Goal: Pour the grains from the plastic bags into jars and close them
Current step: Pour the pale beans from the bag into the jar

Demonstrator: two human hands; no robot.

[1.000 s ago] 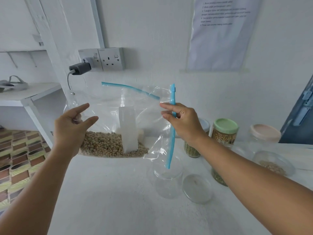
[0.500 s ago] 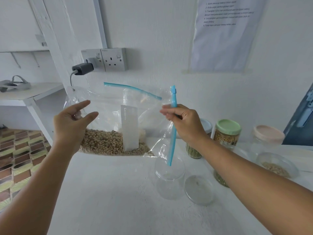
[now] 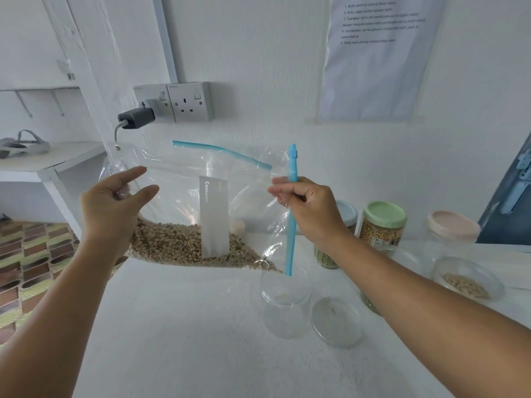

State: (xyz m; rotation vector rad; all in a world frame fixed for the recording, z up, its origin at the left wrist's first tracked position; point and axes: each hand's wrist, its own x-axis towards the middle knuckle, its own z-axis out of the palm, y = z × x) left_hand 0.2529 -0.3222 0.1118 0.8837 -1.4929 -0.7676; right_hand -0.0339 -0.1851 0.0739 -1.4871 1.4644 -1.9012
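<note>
Glossy clear plastic bag (image 3: pixel 184 179) — matt white table (image 3: pixel 184 326)

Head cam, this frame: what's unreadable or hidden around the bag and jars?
- Wall notice: print too small and blurred to read.
- Jar with green grains: mostly behind the right hand and forearm.
- Left hand: its fingers lie behind the bag, so the grip is partly hidden.
- Bag label: only "Contents" legible.
- Pink-lidded jar: contents unclear through glare.

Soft even daylight, wide-angle edge distortion
</note>
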